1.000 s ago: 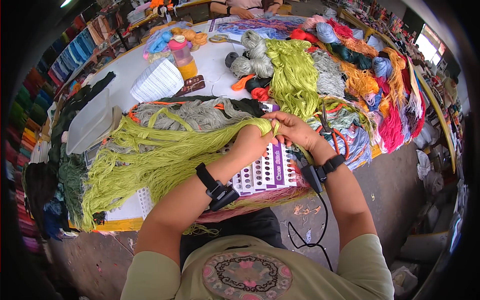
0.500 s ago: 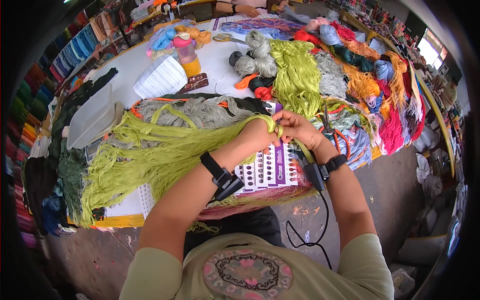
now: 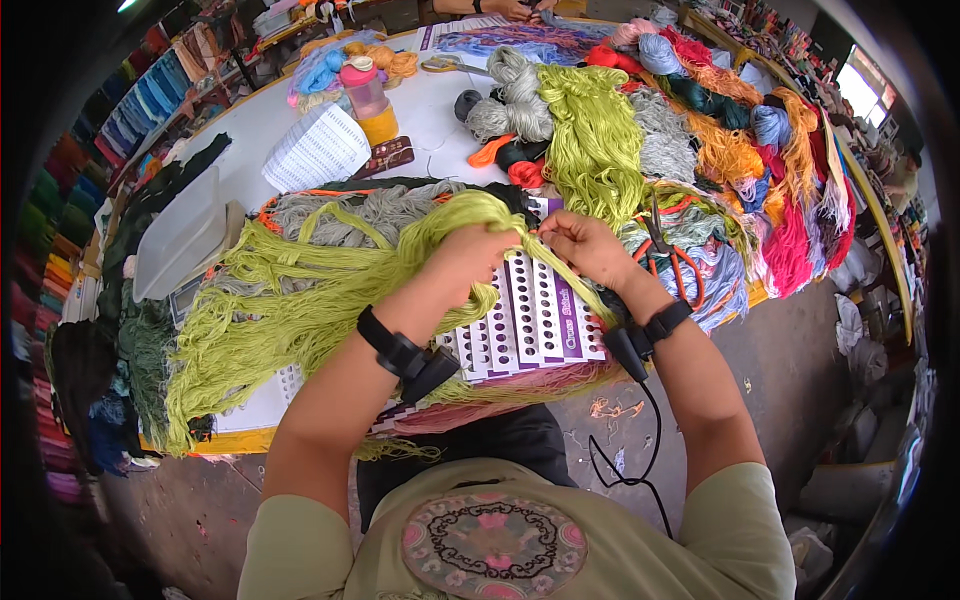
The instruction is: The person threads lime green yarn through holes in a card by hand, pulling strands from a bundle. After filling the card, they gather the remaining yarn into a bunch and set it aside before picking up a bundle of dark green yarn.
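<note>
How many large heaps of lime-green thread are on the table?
2: the near heap at the left hand, and the far heap beyond the right hand. Others may be hidden.

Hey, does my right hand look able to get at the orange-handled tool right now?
Probably yes: the orange-handled tool lies just to the right of the right hand, on top of multicoloured thread, and I see nothing covering it. That hand is up close to the yellow-green strands, though.

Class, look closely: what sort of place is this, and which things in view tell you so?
Probably a thread workshop. Long yellow-green thread spreads across the table, hole-punched cards lie close by, and many-coloured bundles hang in rows at the left.
</note>
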Available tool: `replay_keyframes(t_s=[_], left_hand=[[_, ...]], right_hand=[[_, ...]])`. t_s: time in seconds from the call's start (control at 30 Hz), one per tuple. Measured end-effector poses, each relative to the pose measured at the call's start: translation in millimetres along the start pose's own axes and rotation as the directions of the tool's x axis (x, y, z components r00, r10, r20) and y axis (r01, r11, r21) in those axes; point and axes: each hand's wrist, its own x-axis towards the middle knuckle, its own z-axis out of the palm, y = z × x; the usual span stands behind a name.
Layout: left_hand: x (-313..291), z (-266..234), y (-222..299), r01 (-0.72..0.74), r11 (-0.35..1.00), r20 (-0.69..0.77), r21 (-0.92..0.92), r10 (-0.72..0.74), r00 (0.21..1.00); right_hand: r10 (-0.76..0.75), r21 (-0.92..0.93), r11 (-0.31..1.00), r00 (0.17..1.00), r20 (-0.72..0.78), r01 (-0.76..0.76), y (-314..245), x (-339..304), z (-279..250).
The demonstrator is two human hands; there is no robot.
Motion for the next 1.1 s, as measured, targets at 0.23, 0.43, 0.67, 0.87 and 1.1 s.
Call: replay_keyframes(t_s=[0.23,0.43,0.67,0.87,1.1], left_hand=[[-31,-38,-1,0.211,0.387,0.228,-0.897,-0.002,0.974],[-75,-70,8,0.180,0.447,0.133,-0.876,-0.134,0.982],[-89,-67,12,0.189,0.705,0.304,-0.683,0.039,0.952],[-67,-66,17,-0.048,0.332,-0.013,-0.942,0.108,0.994],[-55,-64,20,0.002,0.213,0.027,-0.977,0.113,0.993]], right_hand=[[-0.028,0.047,0.998,0.999,-0.019,0.029,19,10,-3],[-0.024,-0.002,1.000,0.998,-0.051,0.024,8,3,0],[-0.086,-0.029,0.996,0.995,-0.051,0.085,15,7,0],[-0.069,0.021,0.997,0.993,-0.095,0.072,13,6,1],[-0.073,0.035,0.997,0.995,-0.072,0.075,19,10,0]])
